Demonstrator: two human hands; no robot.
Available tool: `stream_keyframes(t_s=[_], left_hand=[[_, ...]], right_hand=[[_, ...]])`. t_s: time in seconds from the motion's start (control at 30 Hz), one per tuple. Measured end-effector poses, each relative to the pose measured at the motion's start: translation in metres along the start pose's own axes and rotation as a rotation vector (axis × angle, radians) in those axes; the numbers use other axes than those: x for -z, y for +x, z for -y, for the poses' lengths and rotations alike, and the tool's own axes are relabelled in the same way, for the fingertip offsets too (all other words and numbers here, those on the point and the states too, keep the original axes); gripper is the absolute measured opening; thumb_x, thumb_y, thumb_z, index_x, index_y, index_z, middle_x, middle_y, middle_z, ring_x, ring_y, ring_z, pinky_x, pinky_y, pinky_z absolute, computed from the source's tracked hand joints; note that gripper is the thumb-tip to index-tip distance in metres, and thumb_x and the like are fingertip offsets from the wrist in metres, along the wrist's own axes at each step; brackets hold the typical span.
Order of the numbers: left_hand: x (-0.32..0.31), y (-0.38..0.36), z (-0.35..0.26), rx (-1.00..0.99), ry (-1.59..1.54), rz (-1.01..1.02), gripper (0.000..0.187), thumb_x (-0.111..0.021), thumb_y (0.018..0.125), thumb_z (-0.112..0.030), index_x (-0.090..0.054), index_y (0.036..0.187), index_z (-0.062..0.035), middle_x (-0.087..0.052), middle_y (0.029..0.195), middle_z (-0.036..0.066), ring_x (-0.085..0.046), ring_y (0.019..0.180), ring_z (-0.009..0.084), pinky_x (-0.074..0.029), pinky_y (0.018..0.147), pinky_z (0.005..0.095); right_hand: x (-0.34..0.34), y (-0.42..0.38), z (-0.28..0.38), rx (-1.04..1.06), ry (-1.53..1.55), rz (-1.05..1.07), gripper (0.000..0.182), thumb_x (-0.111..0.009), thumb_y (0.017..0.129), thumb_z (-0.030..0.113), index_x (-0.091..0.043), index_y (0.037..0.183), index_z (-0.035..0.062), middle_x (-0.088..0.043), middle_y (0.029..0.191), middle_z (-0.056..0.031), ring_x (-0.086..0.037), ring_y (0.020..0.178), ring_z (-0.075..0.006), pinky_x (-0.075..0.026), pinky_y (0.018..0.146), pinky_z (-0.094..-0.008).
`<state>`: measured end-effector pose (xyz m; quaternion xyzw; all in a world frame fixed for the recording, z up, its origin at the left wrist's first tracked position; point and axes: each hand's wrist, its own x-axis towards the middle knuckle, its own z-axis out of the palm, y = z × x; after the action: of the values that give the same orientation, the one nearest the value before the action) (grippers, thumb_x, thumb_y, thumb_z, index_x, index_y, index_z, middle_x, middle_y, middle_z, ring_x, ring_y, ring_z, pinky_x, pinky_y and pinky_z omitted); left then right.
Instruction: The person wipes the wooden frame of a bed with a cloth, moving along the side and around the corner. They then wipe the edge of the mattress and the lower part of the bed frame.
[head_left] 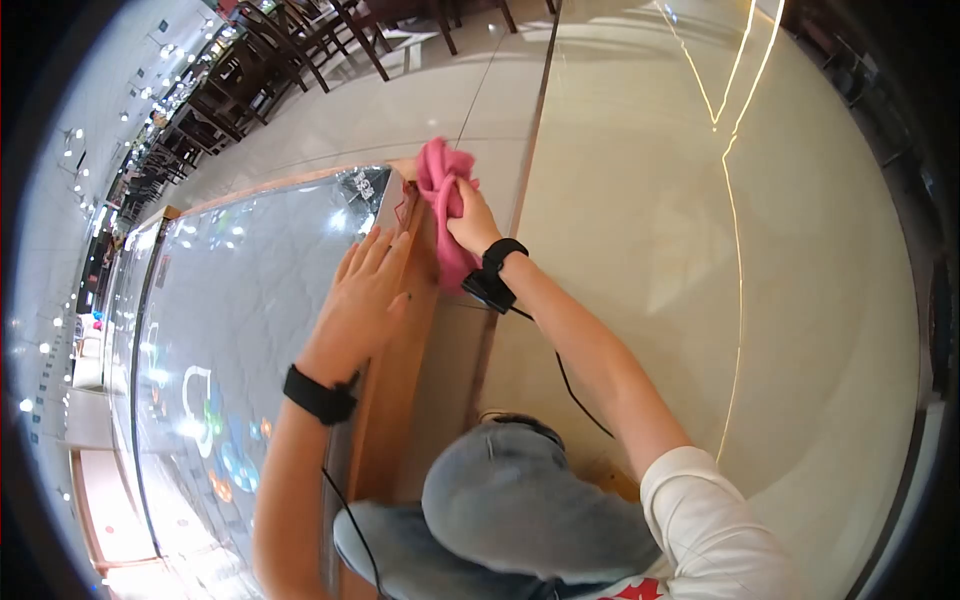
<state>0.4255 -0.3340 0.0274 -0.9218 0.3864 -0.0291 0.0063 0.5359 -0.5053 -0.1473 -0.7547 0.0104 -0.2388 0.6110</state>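
A pink cloth [437, 185] is bunched in my right hand [474, 217], its fingers wrapped round it, and it hangs down beside the far corner of a wood-edged table. My left hand [363, 293] has its fingers stretched out and rests on the table's glossy, film-like grey top [270, 270], near the wooden edge [397, 350]. Printed coloured figures [235, 465] and a white curved mark show on that top. Each wrist wears a black band with a cable, and a small black box [489, 291] sits at the right wrist.
Shiny floor tiles [640, 200] lie to the right, with a dark seam running along them. Dark wooden chairs [290, 45] stand at the upper left. My bent knees [510, 490] are close to the table's side. A black cable hangs from each wrist.
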Motion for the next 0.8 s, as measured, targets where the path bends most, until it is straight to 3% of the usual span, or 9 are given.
stream_keyframes(t_s=[0.1,0.17,0.2,0.43,0.47,0.6,0.7,0.73,0.8], left_hand=[[0.040,-0.007,-0.011,0.030,-0.031,0.093,0.060,-0.058,0.080,-0.015,-0.037,0.135,-0.0044,-0.037,0.139,0.017,-0.028,0.133,0.0315,-0.023,0.109,0.0422],[0.054,-0.012,-0.014,0.093,0.009,0.056,0.057,-0.057,0.081,-0.017,-0.039,0.133,-0.0044,-0.039,0.138,0.018,-0.030,0.133,0.0322,-0.024,0.108,0.0431],[0.058,-0.020,-0.019,0.027,0.022,-0.072,0.058,-0.059,0.077,-0.018,-0.041,0.130,-0.0022,-0.044,0.132,0.020,-0.036,0.127,0.0352,-0.029,0.105,0.0435],[0.034,-0.001,-0.015,0.041,-0.079,-0.084,0.062,-0.057,0.077,-0.022,-0.038,0.134,-0.0059,-0.041,0.134,0.019,-0.034,0.129,0.0337,-0.027,0.106,0.0424],[0.033,0.009,-0.018,0.064,-0.108,-0.030,0.064,-0.057,0.079,-0.018,-0.033,0.136,-0.0025,-0.038,0.136,0.020,-0.032,0.129,0.0359,-0.027,0.107,0.0388],[-0.009,0.059,-0.012,0.121,-0.114,-0.044,0.068,-0.057,0.079,-0.019,-0.028,0.138,0.0010,-0.036,0.137,0.023,-0.031,0.130,0.0366,-0.027,0.107,0.0386],[-0.046,0.091,-0.007,0.230,-0.073,-0.078,0.075,-0.058,0.078,-0.020,-0.022,0.139,0.0033,-0.032,0.139,0.025,-0.028,0.132,0.0380,-0.026,0.108,0.0412],[-0.056,0.101,-0.002,0.243,-0.060,-0.081,0.077,-0.059,0.077,-0.020,-0.020,0.139,0.0039,-0.031,0.140,0.026,-0.026,0.132,0.0386,-0.025,0.108,0.0422],[-0.071,0.119,0.010,0.252,-0.057,-0.099,0.081,-0.061,0.076,-0.020,-0.017,0.140,0.0041,-0.028,0.141,0.026,-0.024,0.133,0.0393,-0.024,0.108,0.0439]], right_hand=[[0.055,-0.012,0.046,0.096,0.095,0.192,0.066,-0.066,0.069,0.015,-0.043,0.130,0.0062,-0.060,0.110,-0.0227,-0.056,0.106,-0.0363,-0.045,0.089,-0.0379],[0.090,-0.008,0.073,0.115,0.078,0.229,0.065,-0.065,0.071,0.017,-0.042,0.131,0.0062,-0.058,0.112,-0.0241,-0.055,0.107,-0.0367,-0.044,0.090,-0.0376],[0.103,-0.002,0.084,0.117,0.024,0.224,0.064,-0.065,0.071,0.017,-0.043,0.130,0.0062,-0.058,0.113,-0.0246,-0.055,0.107,-0.0370,-0.044,0.090,-0.0381],[0.142,0.002,0.101,0.174,-0.024,0.030,0.065,-0.061,0.072,0.016,-0.039,0.132,0.0063,-0.055,0.115,-0.0272,-0.053,0.109,-0.0400,-0.043,0.091,-0.0401],[0.147,0.002,0.095,0.099,-0.013,0.042,0.066,-0.060,0.074,0.016,-0.036,0.134,0.0075,-0.054,0.118,-0.0264,-0.052,0.112,-0.0384,-0.042,0.093,-0.0383],[0.162,-0.004,0.081,-0.087,0.189,0.135,0.066,-0.059,0.076,0.007,-0.033,0.137,0.0031,-0.049,0.129,-0.0177,-0.047,0.119,-0.0238,-0.036,0.099,-0.0310],[0.158,0.011,0.053,-0.030,0.089,0.148,0.066,-0.059,0.077,0.007,-0.033,0.137,0.0029,-0.047,0.130,-0.0175,-0.046,0.120,-0.0248,-0.035,0.100,-0.0309],[0.151,0.019,0.041,0.032,0.052,0.127,0.070,-0.059,0.076,0.014,-0.030,0.139,0.0062,-0.050,0.124,-0.0265,-0.049,0.116,-0.0370,-0.039,0.096,-0.0357],[0.136,0.033,0.025,0.046,0.086,0.115,0.071,-0.059,0.076,0.014,-0.028,0.139,0.0058,-0.050,0.124,-0.0271,-0.049,0.116,-0.0377,-0.039,0.097,-0.0356]])
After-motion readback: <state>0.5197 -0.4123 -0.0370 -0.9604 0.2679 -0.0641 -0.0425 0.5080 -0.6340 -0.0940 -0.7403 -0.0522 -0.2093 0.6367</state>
